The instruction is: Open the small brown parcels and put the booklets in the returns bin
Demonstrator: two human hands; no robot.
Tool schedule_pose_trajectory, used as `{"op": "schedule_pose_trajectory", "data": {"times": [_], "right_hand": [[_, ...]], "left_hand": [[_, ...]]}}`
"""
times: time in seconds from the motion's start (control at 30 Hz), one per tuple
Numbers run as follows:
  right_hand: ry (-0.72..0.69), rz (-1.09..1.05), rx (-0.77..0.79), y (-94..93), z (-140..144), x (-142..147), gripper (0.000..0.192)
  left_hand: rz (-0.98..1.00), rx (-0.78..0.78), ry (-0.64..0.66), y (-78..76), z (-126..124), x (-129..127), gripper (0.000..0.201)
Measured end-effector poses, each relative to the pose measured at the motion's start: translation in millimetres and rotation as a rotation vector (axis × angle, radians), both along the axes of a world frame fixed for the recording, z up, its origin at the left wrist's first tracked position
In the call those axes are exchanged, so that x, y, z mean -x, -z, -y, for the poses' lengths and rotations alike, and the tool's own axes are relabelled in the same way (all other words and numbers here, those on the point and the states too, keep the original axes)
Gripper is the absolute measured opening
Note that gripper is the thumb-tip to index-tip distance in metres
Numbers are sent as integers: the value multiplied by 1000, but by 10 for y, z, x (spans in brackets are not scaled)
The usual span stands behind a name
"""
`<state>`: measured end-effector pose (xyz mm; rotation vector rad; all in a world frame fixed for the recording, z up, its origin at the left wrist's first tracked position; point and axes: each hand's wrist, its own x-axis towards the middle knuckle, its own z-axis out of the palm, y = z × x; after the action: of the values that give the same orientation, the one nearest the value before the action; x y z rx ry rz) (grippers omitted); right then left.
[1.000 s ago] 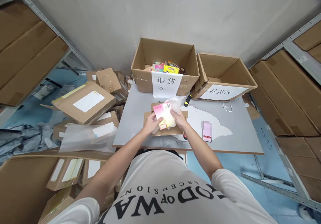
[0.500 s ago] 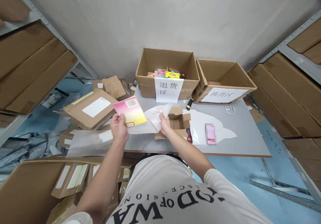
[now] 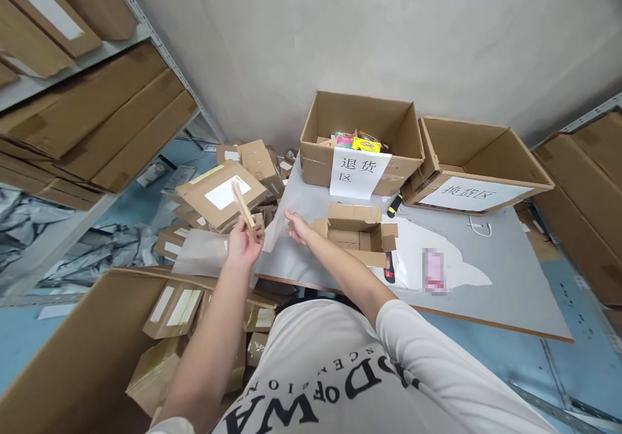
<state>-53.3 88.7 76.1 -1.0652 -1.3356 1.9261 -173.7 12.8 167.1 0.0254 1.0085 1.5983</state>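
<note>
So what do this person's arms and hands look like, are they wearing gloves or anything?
No gloves: the left hand and right hand are bare, with no watch, ring or bracelet in view. Both forearms are uncovered. The short sleeves belong to a white T-shirt printed with large black capital letters across the chest, seen upside down from the head camera.

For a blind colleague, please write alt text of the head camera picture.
A person's left hand holds a thin flat packet edge-on, while the right hand touches a clear plastic bag at the grey table edge. Beside them sits a small opened carton; behind stand two labelled cardboard boxes, one with colourful packets, one showing none.
</note>
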Motion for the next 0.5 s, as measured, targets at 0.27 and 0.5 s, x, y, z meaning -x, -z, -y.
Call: {"op": "schedule_pose_trajectory", "data": {"times": [0.27, 0.5], "right_hand": [[63, -86, -127, -124, -170, -383, 87], [-129, 182, -928, -573, -342, -664, 71]], "left_hand": [[197, 13, 347, 155, -154, -126, 13], [16, 179, 519, 226, -270, -72, 13]]}}
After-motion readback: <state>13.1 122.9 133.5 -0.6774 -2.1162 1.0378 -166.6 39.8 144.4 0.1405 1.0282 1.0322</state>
